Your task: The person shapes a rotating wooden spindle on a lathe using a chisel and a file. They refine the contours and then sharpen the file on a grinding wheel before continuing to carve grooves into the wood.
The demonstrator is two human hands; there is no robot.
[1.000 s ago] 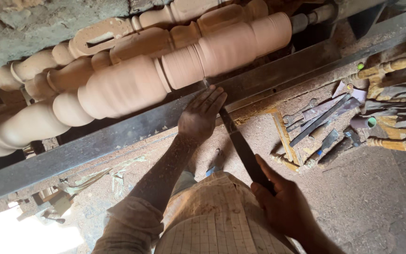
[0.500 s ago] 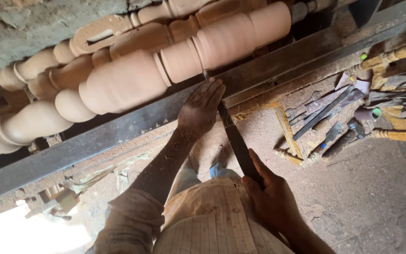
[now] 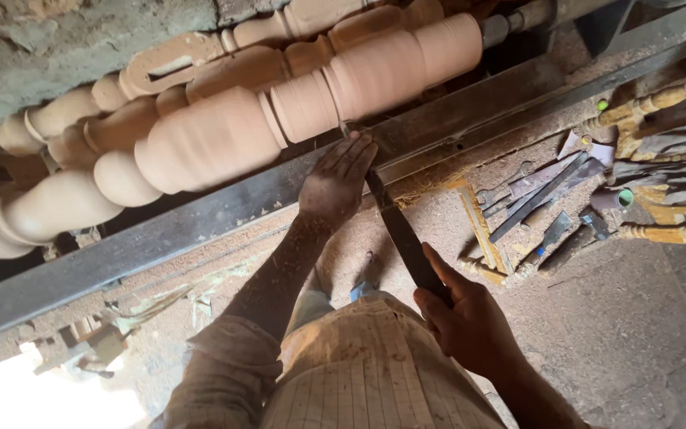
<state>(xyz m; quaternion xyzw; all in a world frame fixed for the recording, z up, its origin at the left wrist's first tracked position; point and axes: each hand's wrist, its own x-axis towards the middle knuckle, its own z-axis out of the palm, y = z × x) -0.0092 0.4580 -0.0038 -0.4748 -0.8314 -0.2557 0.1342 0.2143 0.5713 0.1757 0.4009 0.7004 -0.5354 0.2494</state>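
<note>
A long turned wooden baluster (image 3: 224, 139) lies across a lathe above a dark steel rail (image 3: 200, 214). A long dark chisel (image 3: 395, 222) runs from my lap up to the wood near a groove. My left hand (image 3: 339, 181) lies flat over the chisel's front end, pressing it on the rail. My right hand (image 3: 466, 322) grips the chisel's handle end close to my body. The tip where the blade meets the wood is partly hidden by my left fingers.
More turned wooden pieces (image 3: 160, 67) lie behind the baluster against a rough wall. Several loose chisels and metal tools (image 3: 541, 206) lie on the sawdust-covered floor at right, beside yellowish turned spindles (image 3: 660, 99). Sawdust covers the ground.
The view has shifted slightly; the baluster sits a little higher and more to the left in the frame. Both hands keep the same hold on the chisel at the rail.
</note>
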